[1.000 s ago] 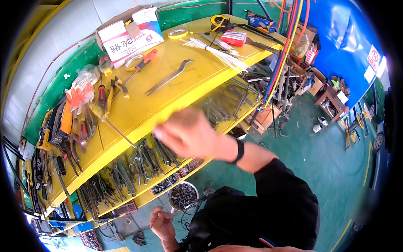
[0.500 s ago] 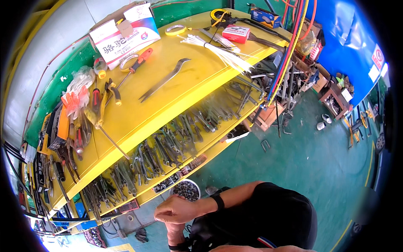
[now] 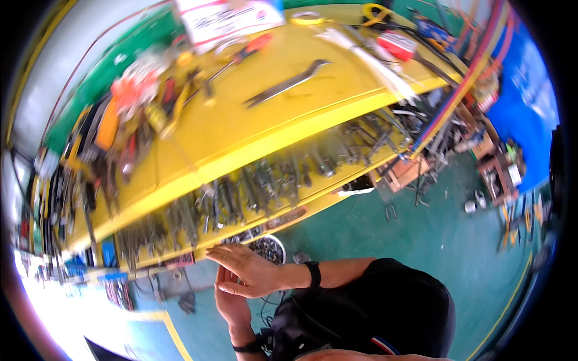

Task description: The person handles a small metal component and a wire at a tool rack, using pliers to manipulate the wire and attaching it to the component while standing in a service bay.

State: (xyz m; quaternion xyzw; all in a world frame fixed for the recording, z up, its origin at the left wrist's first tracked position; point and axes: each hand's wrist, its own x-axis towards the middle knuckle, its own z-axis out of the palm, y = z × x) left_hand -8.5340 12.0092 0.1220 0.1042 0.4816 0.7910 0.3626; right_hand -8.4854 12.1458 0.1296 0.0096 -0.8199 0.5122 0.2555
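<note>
My right hand (image 3: 254,274) reaches in from the right, a black band on its wrist. Its fingers are stretched out to the left, thumb apart, and it holds nothing. Below and partly behind it, my left hand (image 3: 230,305) points upward with its fingers partly covered by the right one. The hands overlap closely; whether the palms touch is hidden. Just behind them stands a white bucket (image 3: 283,245) of small dark metal parts, beside the yellow workbench (image 3: 198,141). On the bench top lies a flat metal pry bar (image 3: 288,83) with a bent end.
Wrenches (image 3: 253,186) fill the bench's lower shelf. On top are screwdrivers and pliers (image 3: 174,99), white cable ties (image 3: 367,60), yellow tape (image 3: 307,18), a red box (image 3: 397,44) and a white carton (image 3: 229,21). Coloured hoses (image 3: 463,81) hang at the right over a green floor (image 3: 361,231).
The view has swung, so the bench sits farther right and higher. My right hand's fingers, curled before, are now stretched out. More of my left hand shows beneath it.
</note>
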